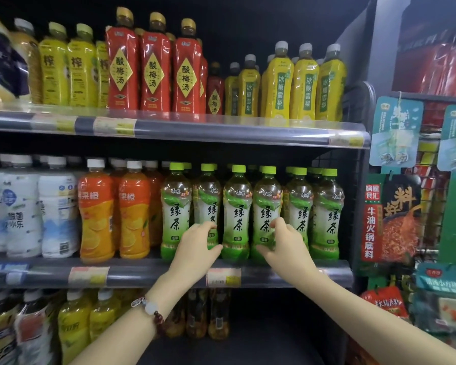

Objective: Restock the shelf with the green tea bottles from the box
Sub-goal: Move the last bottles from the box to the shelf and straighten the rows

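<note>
Several green tea bottles with lime caps stand in a row on the right half of the middle shelf [156, 275]. My left hand [196, 246] curls around the lower part of the second green tea bottle [208, 196], which sits slightly behind its neighbours. My right hand [284, 245] wraps its fingers and thumb around the lower part of the fourth green tea bottle [267, 198]. Both bottles stand upright on the shelf. A third green tea bottle [236, 206] stands between my hands. The box is out of view.
Orange drink bottles [116, 214] and white bottles [34, 206] fill the left of the same shelf. Red and yellow bottles stand on the shelf above [221, 131]. A wire side panel [353, 206] closes the right end, with hanging packets [391, 217] beyond it.
</note>
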A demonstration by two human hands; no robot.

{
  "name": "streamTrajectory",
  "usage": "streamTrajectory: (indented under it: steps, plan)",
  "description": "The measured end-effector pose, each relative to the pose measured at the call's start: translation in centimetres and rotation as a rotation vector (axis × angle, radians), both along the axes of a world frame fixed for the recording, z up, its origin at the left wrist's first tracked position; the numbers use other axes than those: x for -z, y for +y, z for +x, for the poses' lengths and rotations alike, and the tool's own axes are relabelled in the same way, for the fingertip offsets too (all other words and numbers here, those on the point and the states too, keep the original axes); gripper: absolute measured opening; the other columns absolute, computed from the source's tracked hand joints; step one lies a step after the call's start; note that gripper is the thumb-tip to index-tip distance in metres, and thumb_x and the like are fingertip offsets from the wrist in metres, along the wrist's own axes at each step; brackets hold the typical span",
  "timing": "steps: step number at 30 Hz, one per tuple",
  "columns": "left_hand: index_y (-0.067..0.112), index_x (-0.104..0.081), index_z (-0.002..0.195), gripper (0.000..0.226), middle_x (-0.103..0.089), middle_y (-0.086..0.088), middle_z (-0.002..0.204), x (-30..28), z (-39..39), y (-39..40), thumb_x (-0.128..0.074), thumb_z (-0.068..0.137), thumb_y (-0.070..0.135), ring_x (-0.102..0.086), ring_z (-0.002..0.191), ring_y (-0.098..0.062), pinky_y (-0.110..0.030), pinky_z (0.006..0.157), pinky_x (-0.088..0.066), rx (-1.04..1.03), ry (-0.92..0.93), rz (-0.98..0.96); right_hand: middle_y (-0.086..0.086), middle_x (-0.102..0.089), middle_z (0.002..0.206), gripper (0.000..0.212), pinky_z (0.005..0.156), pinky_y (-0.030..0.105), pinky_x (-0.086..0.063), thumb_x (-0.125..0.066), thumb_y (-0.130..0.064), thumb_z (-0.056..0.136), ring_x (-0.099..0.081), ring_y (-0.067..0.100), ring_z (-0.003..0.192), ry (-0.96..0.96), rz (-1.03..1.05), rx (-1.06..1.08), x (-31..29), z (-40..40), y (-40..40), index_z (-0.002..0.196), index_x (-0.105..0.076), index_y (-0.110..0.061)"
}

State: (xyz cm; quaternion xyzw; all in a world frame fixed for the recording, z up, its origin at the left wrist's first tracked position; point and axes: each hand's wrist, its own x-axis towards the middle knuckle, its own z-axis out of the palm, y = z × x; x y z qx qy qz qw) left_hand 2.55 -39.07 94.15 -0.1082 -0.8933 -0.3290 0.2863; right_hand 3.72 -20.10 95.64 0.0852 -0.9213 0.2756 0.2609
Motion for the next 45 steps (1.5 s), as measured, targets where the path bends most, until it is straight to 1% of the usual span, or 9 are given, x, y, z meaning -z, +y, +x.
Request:
streamTrajectory:
  steps: [5,14,17,22,26,32,37,41,45]
  plan:
    - [0.019,-0.051,0.130,0.051,-0.056,0.000,0.128,-0.2,1.3,-3.5,-0.067,0.083,0.031,-0.052,0.117,-0.015,-0.023,0.095,-0.039,-0.044,0.060,-0.017,0.007,-0.055,0.118,0.046,0.084,0.034,-0.052,-0.066,-0.032,0.086,-0.057,0.024,0.100,0.028,0.044,-0.025,-0.3,1.0,-2.5,0.120,-0.042,-0.012]
    - [0.020,-0.054,0.125,0.052,-0.059,-0.002,0.124,0.0,1.7,-9.8,-0.068,0.080,0.041,-0.056,0.113,-0.018,-0.028,0.092,-0.046,-0.169,0.040,0.023,0.007,-0.054,0.126,0.055,0.089,0.031,-0.047,-0.065,-0.037,0.086,-0.054,0.024,0.112,-0.038,0.002,-0.117,-0.5,0.4,-9.2,0.129,-0.039,-0.014]
    - [0.019,-0.053,0.126,0.052,-0.059,-0.004,0.124,0.0,1.0,-10.6,-0.068,0.081,0.040,-0.056,0.113,-0.019,-0.031,0.093,-0.047,-0.163,0.015,0.028,0.008,-0.055,0.117,0.048,0.080,0.028,-0.047,-0.065,-0.035,0.087,-0.052,0.022,0.098,-0.059,-0.001,-0.076,-0.7,0.0,-10.7,0.122,-0.041,-0.013]
    - [0.013,-0.049,0.127,0.059,-0.058,-0.008,0.124,-1.0,-1.2,-10.3,-0.069,0.079,0.041,-0.056,0.113,-0.023,-0.034,0.091,-0.049,-0.110,-0.022,0.020,0.012,-0.056,0.098,0.042,0.049,0.022,-0.035,-0.064,-0.025,0.088,-0.049,0.017,0.066,-0.095,-0.023,0.063,-1.6,-1.5,-12.5,0.117,-0.039,-0.006]
    - [0.009,-0.048,0.124,0.060,-0.059,-0.010,0.124,-1.5,-3.1,-9.8,-0.072,0.078,0.038,-0.057,0.112,-0.025,-0.035,0.089,-0.051,-0.070,-0.066,0.080,0.017,-0.058,0.109,0.037,0.060,0.028,-0.043,-0.062,-0.019,0.089,-0.054,0.024,0.076,-0.132,-0.052,0.123,-1.9,-2.6,-14.2,0.115,-0.040,-0.004]
    - [0.012,-0.046,0.125,0.053,-0.057,-0.005,0.129,-1.0,-4.0,-10.1,-0.069,0.082,0.031,-0.055,0.116,-0.022,-0.025,0.084,-0.044,0.089,-0.153,0.207,0.021,-0.054,0.120,0.055,0.068,0.028,-0.046,-0.057,-0.015,0.093,-0.056,0.024,0.086,-0.201,-0.325,0.175,-1.8,-3.8,-16.9,0.134,-0.024,0.001]
    - [0.014,-0.047,0.125,0.049,-0.057,-0.003,0.129,-1.0,-4.0,-10.8,-0.068,0.083,0.027,-0.055,0.118,-0.022,-0.033,0.092,-0.047,0.106,-0.164,0.270,0.019,-0.055,0.113,0.036,0.076,0.037,-0.053,-0.056,-0.014,0.093,-0.059,0.029,0.090,-0.138,-0.380,0.214,-1.4,-3.4,-16.7,0.121,-0.034,-0.006]
    - [0.015,-0.047,0.126,0.049,-0.057,-0.003,0.130,-1.2,-4.2,-11.1,-0.068,0.083,0.027,-0.055,0.118,-0.022,-0.034,0.094,-0.048,0.132,-0.187,0.267,0.016,-0.054,0.124,0.046,0.081,0.034,-0.049,-0.054,-0.021,0.095,-0.058,0.029,0.105,-0.155,-0.367,0.186,-1.3,-3.2,-16.5,0.133,-0.034,-0.005]
    - [0.015,-0.046,0.129,0.052,-0.056,-0.003,0.131,-1.1,-4.1,-11.1,-0.068,0.083,0.027,-0.054,0.120,-0.023,-0.037,0.097,-0.048,0.135,-0.188,0.279,0.017,-0.054,0.124,0.054,0.076,0.029,-0.041,-0.050,-0.017,0.097,-0.049,0.019,0.088,-0.179,-0.436,0.129,-1.1,-3.0,-16.6,0.142,-0.024,-0.005]
